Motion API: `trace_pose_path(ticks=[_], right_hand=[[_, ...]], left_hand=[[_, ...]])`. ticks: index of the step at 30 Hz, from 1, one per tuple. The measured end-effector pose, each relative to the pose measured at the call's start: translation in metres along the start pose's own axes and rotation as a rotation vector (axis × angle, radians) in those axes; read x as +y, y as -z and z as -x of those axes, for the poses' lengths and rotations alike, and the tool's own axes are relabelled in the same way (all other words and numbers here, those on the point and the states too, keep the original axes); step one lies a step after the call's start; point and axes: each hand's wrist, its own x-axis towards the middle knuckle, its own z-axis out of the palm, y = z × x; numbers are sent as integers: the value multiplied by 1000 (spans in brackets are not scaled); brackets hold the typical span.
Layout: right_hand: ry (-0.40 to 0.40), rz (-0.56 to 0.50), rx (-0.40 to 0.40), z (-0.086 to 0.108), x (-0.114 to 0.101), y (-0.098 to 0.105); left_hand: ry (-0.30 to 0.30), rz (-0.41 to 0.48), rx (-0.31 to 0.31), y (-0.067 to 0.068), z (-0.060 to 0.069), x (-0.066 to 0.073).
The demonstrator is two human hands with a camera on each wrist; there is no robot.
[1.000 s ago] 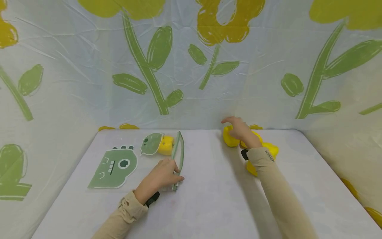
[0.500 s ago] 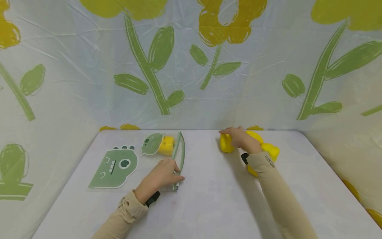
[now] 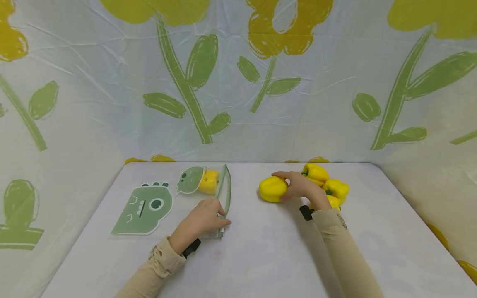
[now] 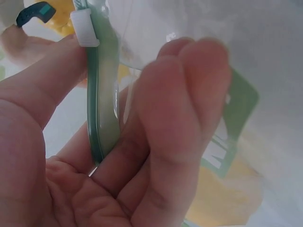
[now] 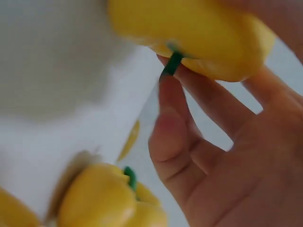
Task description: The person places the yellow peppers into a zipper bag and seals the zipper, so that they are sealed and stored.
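My left hand point(image 3: 201, 219) holds the edge of a clear zip bag point(image 3: 143, 213) with a green monster print, lying flat on the table. The left wrist view shows its green zip strip point(image 4: 93, 109) and white slider point(image 4: 84, 28) between thumb and fingers. A yellow bell pepper point(image 3: 208, 182) is inside the bag near its opening. My right hand point(image 3: 301, 188) grips another yellow bell pepper point(image 3: 273, 189) above the table. Its green stem point(image 5: 173, 62) shows beside the fingers in the right wrist view.
Several more yellow bell peppers point(image 3: 337, 190) are grouped at the right, partly behind my right wrist. The white table point(image 3: 257, 256) ends at the back against a flower-print curtain point(image 3: 316, 82).
My right hand has taken hold of a yellow bell pepper and moved it left and nearer, away from the group. The left hand has stayed on the bag's edge.
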Motion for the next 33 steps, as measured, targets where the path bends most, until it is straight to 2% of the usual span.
trace_pose_path(ticks=[5, 8, 12, 17, 21, 26, 33], right_hand=[[34, -58, 64, -4, 9, -9], [31, -132, 83, -8, 9, -13], [51, -257, 107, -16, -2, -15], [123, -312, 118, -29, -24, -21], [171, -319, 84, -45, -37, -35], [203, -389, -9, -64, -48, -55], [171, -450, -95, -82, -53, -69]], left_hand=[[14, -7, 0, 0, 0, 0], [28, -10, -1, 0, 0, 1], [32, -8, -8, -1, -1, 1], [33, -4, 0, -1, -2, 0], [45, -15, 7, 0, -2, 1], [48, -21, -7, 1, -3, 1], [33, -36, -17, 1, -3, -1]])
